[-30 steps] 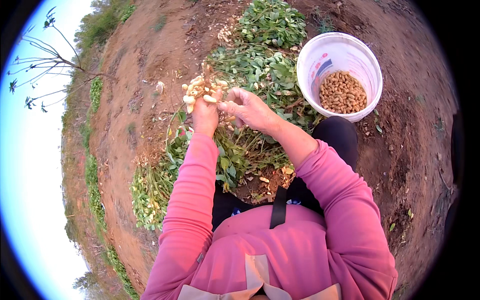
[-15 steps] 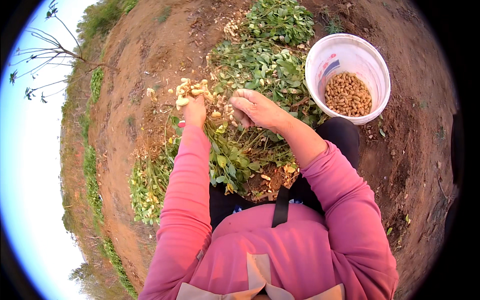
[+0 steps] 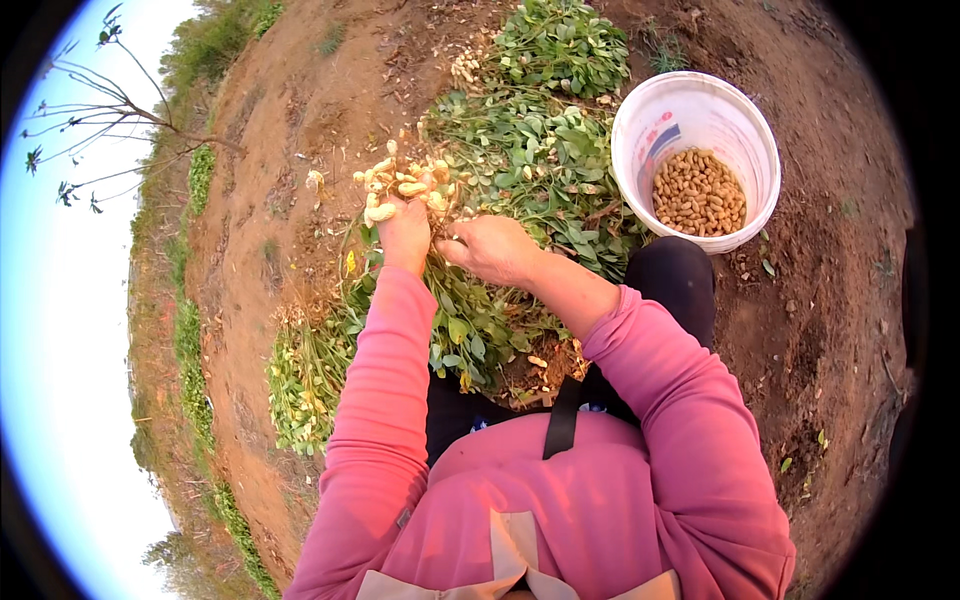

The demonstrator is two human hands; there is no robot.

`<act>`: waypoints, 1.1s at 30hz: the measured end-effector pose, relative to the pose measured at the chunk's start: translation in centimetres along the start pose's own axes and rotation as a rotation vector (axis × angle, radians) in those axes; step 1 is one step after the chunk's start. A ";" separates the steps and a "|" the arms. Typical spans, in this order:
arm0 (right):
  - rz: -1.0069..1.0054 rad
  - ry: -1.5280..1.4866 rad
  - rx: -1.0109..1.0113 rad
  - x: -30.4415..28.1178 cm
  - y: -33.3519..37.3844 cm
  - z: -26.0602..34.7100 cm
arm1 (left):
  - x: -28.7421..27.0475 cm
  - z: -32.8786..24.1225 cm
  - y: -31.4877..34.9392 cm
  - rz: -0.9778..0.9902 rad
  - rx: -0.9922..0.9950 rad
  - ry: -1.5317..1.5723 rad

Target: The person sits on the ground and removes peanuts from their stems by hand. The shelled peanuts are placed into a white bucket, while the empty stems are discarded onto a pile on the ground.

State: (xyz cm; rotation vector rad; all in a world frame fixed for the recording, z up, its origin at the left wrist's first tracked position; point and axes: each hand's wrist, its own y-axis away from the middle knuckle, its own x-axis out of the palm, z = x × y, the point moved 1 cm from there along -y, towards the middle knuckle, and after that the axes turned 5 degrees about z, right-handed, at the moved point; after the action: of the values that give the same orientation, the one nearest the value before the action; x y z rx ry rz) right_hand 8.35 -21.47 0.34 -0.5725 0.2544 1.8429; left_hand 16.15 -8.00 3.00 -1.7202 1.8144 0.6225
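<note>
My left hand [image 3: 405, 236] is closed around a pulled peanut plant, at its root end. A bunch of pale peanuts [image 3: 410, 188] sticks up above its fingers. Close on the right, my right hand [image 3: 490, 248] has its fingers curled in against the bunch's lower edge, and what they grip is hidden. Below both hands hang the plant's green leaves [image 3: 465, 318]. To the right, a white bucket [image 3: 625, 150] holds many loose peanuts [image 3: 700, 195] in its bottom.
A heap of leafy peanut plants [image 3: 540, 150] lies beyond my hands, with another leafy bundle [image 3: 300, 395] at the left. My dark-trousered knee [image 3: 675, 285] is beside the bucket. Brown soil [image 3: 800, 330] surrounds everything; a bare-branched shrub [image 3: 130, 105] stands at far left.
My right hand has moved left and slightly down, closing the gap to my left hand. The peanut bunch in my left hand has shifted a little to the right.
</note>
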 end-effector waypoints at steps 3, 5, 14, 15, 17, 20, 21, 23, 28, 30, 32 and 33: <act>0.092 -0.190 -0.032 -0.4 0.0 0.6 | -0.7 -0.8 0.2 -0.027 -0.092 -0.368; 0.118 -0.408 0.007 -1.0 0.1 0.5 | 0.6 0.1 0.0 -0.110 0.020 -0.397; 0.048 -1.021 0.115 -3.4 1.3 1.9 | -1.5 5.7 -1.9 -0.094 0.187 0.015; -0.030 -1.045 0.164 -4.1 0.8 0.9 | -1.1 4.9 -1.5 -0.031 0.188 0.058; -0.212 -0.901 0.180 -4.9 0.1 -0.3 | -0.7 2.6 0.0 0.087 0.187 0.141; -0.357 -0.555 0.094 -4.6 -0.5 -0.8 | -0.1 1.6 1.6 0.183 0.271 0.343; -0.381 -0.500 0.048 -4.6 -0.6 -0.5 | 0.1 1.1 2.1 0.215 0.282 0.431; -0.389 -0.416 -0.015 -4.3 -0.6 -0.6 | 0.5 0.1 3.0 0.251 0.216 0.567; -0.204 -0.149 0.032 -5.6 -0.1 1.1 | 0.0 -1.3 3.8 0.205 0.169 0.484; -0.041 -0.343 -0.003 -5.2 0.3 1.4 | 0.2 -0.2 2.9 0.152 0.070 0.426; 0.156 -0.762 0.016 -4.9 1.2 2.2 | -0.7 0.8 2.1 0.023 -0.090 0.571; 0.231 -0.938 0.085 -5.2 1.8 2.8 | -1.7 0.7 1.9 0.027 -0.143 0.648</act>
State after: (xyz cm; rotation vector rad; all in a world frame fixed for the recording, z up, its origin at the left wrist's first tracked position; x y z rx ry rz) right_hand 7.29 -25.17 5.17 0.4234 -0.2433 2.1087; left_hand 14.32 -6.17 3.54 -2.1689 2.2626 0.2097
